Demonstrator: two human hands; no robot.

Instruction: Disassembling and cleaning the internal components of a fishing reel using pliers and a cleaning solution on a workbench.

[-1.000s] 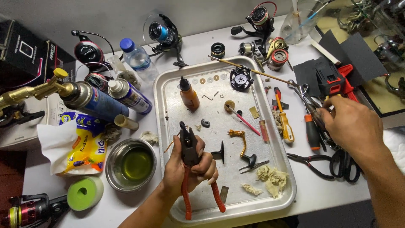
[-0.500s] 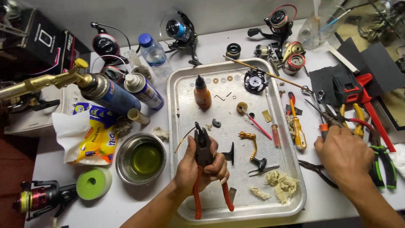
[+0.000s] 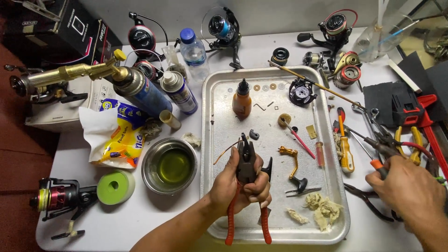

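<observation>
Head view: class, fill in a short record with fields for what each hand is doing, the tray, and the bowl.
Left hand: left hand grips red-handled pliers over the tray
Right hand: right hand rests on the heap of tools right of the tray
Tray: metal tray holds an orange bottle and small parts
Bowl: steel bowl, yellowish liquid, left of the tray
</observation>
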